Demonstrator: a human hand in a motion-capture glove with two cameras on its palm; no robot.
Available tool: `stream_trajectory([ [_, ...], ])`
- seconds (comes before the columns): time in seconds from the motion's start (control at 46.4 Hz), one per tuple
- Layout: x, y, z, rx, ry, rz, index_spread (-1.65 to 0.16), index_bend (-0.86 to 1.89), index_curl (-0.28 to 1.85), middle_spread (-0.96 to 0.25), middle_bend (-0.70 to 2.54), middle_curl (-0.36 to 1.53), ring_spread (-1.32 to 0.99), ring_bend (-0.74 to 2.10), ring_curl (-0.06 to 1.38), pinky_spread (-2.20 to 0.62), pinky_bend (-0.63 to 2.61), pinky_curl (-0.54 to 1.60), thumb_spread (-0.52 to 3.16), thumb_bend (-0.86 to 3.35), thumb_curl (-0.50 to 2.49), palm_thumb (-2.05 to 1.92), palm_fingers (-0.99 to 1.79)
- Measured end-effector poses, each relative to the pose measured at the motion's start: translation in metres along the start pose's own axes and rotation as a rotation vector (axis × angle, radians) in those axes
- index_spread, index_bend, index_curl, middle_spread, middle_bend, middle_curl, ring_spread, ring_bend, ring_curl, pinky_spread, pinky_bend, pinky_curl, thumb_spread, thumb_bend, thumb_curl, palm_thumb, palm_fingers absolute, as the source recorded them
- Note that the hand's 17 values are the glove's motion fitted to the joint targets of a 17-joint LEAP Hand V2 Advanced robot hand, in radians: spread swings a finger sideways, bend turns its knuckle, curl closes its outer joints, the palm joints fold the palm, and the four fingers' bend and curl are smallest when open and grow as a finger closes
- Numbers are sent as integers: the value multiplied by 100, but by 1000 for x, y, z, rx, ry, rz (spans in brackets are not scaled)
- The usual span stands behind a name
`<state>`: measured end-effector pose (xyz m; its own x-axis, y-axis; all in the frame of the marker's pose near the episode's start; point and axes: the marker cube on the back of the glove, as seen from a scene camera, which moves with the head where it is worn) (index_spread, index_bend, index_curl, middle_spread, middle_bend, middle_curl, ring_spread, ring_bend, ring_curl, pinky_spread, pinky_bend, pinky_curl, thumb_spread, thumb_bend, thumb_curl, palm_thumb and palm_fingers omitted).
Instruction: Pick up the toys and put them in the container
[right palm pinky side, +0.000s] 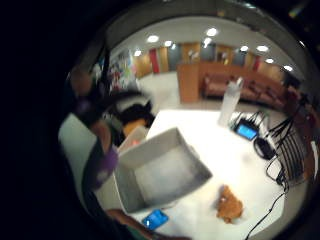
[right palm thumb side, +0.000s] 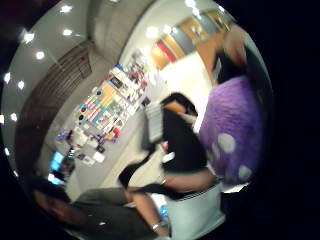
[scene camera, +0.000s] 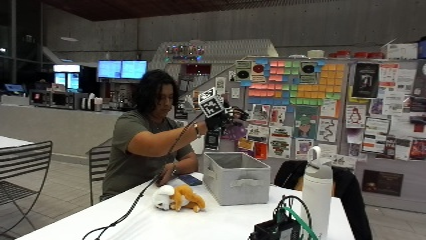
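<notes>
In the outside view my gloved right hand (scene camera: 217, 120) is raised well above the grey fabric container (scene camera: 234, 179) and grips a purple plush toy (scene camera: 233, 131). That purple toy (right palm thumb side: 232, 132) has white dots and fills much of the thumb side palm view; it also shows at the edge of the little finger side palm view as the purple toy (right palm pinky side: 103, 167). The container (right palm pinky side: 127, 192) stands open below with nothing visible inside. An orange and white plush toy (scene camera: 180, 198) lies on the white table beside the container, seen again as the orange toy (right palm pinky side: 230, 205).
A blue phone (scene camera: 190, 180) lies by the person's bare left hand (scene camera: 165, 179) next to the container. A white bottle (scene camera: 317, 192) and a small device with cables (scene camera: 283, 229) stand at the table's near right. A metal chair (scene camera: 23, 167) is off to the left.
</notes>
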<state>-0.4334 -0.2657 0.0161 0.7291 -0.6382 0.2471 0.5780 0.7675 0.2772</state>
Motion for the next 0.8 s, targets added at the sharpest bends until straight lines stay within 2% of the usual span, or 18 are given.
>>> stream_trajectory([
  [0.022, -3, 2, 3, -27, -68, 37, -36, 68, 94, -27, 93, 65, -32, 128, 58, -36, 113, 57, 147, 4, 46, -8, 32],
  [0.043, -6, 4, 5, -43, -122, 70, -35, 69, 95, -26, 88, 64, -30, 122, 59, -31, 113, 59, 142, -2, 44, -14, 15],
  [0.108, -6, 11, 9, -38, -152, 115, -37, 73, 91, -21, 77, 59, -28, 102, 52, -22, 107, 55, 130, -10, 40, -18, -7],
  [0.172, 3, 21, 5, -10, -99, 132, -39, 70, 84, -19, 73, 55, -27, 92, 44, -16, 103, 48, 122, -12, 36, -19, -2],
  [0.259, 28, 37, -8, -5, -5, 188, -39, 62, 78, -18, 72, 52, -27, 94, 39, -11, 97, 42, 114, -13, 32, -19, 13],
  [0.539, 103, 134, -47, -114, 131, 496, -39, 55, 71, -16, 63, 48, -27, 96, 38, -5, 95, 39, 108, -10, 23, -15, 19],
  [0.625, 133, 176, -36, -139, 254, 596, -39, 53, 69, -15, 61, 47, -27, 95, 38, -5, 94, 38, 114, -8, 21, -11, 22],
  [0.733, 181, 230, -3, -278, 367, 749, -39, 47, 66, -15, 61, 47, -27, 94, 37, -4, 94, 37, 119, -6, 20, -9, 23],
  [0.798, 200, 258, 25, -336, 379, 799, -39, 39, 64, -15, 57, 46, -26, 93, 37, -3, 99, 39, 118, -7, 20, -9, 11],
])
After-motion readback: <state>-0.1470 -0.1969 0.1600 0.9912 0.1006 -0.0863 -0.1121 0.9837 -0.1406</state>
